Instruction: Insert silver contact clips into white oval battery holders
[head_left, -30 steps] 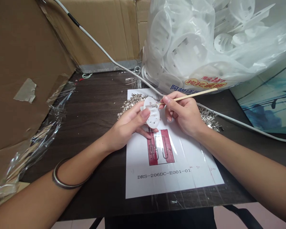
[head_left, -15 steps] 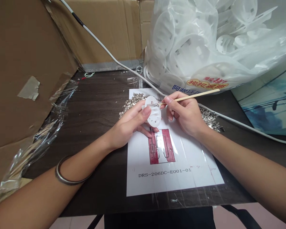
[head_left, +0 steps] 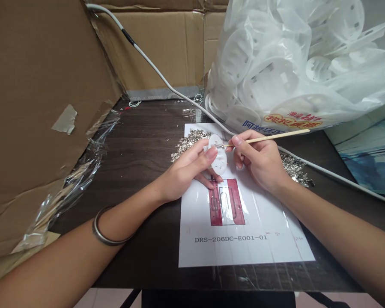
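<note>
My left hand (head_left: 190, 169) pinches a white oval plastic piece (head_left: 219, 161) between thumb and fingers, above a printed sheet. A thin wooden stick (head_left: 276, 137) is held in my right hand (head_left: 258, 156), and its left tip touches a small metal part (head_left: 220, 146) on the face of the plastic piece. Behind my left hand lies a pile of small metal parts (head_left: 189, 143). Another metal pile (head_left: 296, 169) sits to the right of my right hand.
The white sheet (head_left: 253, 252) lies on the dark table (head_left: 141, 128). A clear bag (head_left: 269, 94) of white plastic pieces stands at the back right. A white cable (head_left: 156, 70) crosses behind my hands. Cardboard (head_left: 41, 64) rises at the left, near wrapped sticks (head_left: 55, 199).
The whole view has shifted, so things appear farther right and slightly lower. The plastic piece looks turned a little more edge-on. Both hands keep their holds, with the stick tip still at the metal part.
</note>
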`<control>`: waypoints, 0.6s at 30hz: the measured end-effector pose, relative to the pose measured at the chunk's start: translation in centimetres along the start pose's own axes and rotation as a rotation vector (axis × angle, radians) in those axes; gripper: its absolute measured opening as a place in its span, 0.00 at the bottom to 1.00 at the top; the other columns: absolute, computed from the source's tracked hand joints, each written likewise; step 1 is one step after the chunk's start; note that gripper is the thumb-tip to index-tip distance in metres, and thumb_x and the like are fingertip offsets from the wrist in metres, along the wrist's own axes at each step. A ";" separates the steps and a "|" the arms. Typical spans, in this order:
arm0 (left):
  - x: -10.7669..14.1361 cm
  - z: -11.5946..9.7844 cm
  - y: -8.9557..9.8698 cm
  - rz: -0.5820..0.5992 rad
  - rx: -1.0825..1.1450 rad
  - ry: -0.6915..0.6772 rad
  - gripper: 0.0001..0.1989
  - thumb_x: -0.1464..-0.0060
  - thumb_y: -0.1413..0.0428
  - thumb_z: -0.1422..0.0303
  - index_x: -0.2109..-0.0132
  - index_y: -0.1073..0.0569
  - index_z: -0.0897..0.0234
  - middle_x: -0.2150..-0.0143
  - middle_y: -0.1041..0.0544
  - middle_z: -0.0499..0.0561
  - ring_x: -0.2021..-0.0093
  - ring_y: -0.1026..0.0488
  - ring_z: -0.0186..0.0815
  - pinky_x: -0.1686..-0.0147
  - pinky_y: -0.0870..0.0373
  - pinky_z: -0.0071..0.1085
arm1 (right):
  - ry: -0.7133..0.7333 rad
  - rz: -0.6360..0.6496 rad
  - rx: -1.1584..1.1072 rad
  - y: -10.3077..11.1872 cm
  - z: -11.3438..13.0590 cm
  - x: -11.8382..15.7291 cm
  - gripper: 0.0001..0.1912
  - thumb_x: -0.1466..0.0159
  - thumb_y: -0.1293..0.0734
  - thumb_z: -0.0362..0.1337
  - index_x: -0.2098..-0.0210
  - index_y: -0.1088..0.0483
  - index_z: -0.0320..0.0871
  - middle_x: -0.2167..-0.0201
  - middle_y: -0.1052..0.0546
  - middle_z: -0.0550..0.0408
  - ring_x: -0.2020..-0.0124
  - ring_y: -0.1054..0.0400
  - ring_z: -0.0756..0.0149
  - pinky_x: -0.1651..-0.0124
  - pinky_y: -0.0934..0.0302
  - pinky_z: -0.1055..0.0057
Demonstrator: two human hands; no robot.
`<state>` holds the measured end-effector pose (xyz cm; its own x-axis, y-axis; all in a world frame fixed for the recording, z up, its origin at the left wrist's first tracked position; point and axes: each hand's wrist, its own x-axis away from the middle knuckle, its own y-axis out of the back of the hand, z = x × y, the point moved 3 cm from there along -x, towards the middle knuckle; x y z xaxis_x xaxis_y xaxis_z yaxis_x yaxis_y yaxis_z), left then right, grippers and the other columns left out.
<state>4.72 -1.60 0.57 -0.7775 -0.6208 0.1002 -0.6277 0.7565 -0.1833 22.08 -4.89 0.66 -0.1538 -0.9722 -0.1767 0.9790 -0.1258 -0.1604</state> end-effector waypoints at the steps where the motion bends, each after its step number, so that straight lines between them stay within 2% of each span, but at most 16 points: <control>1: 0.0 0.0 0.0 -0.009 -0.003 0.005 0.35 0.43 0.42 0.38 0.45 0.33 0.64 0.58 0.25 0.53 0.63 0.19 0.37 0.69 0.19 0.28 | 0.001 -0.001 0.008 0.0 0.0 0.0 0.19 0.39 0.20 0.50 0.72 0.26 0.43 0.76 0.24 0.58 0.83 0.40 0.76 0.80 0.44 0.73; 8: 0.0 0.1 0.1 -0.003 -0.017 -0.001 0.34 0.42 0.42 0.38 0.47 0.33 0.64 0.59 0.25 0.53 0.62 0.19 0.36 0.69 0.19 0.26 | -0.012 -0.014 0.031 0.1 0.3 0.1 0.20 0.41 0.20 0.51 0.72 0.25 0.42 0.78 0.25 0.59 0.84 0.39 0.76 0.80 0.45 0.73; 15: -0.1 -0.1 0.1 -0.021 -0.017 0.017 0.37 0.44 0.42 0.37 0.44 0.33 0.64 0.59 0.25 0.53 0.63 0.20 0.35 0.69 0.18 0.25 | 0.008 0.003 0.033 -0.2 -0.1 0.0 0.18 0.38 0.22 0.50 0.70 0.25 0.43 0.74 0.21 0.57 0.84 0.39 0.77 0.81 0.44 0.74; 18: -0.1 -0.1 0.1 -0.028 -0.015 0.021 0.37 0.44 0.42 0.36 0.45 0.33 0.64 0.59 0.25 0.52 0.63 0.19 0.35 0.69 0.18 0.25 | 0.148 -0.092 0.022 0.1 1.2 0.7 0.14 0.32 0.27 0.50 0.67 0.24 0.47 0.71 0.18 0.57 0.85 0.39 0.75 0.82 0.44 0.71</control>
<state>4.78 -1.46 0.64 -0.7604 -0.6372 0.1255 -0.6493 0.7423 -0.1653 22.24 -5.80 1.65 -0.2595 -0.9168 -0.3035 0.9623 -0.2190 -0.1612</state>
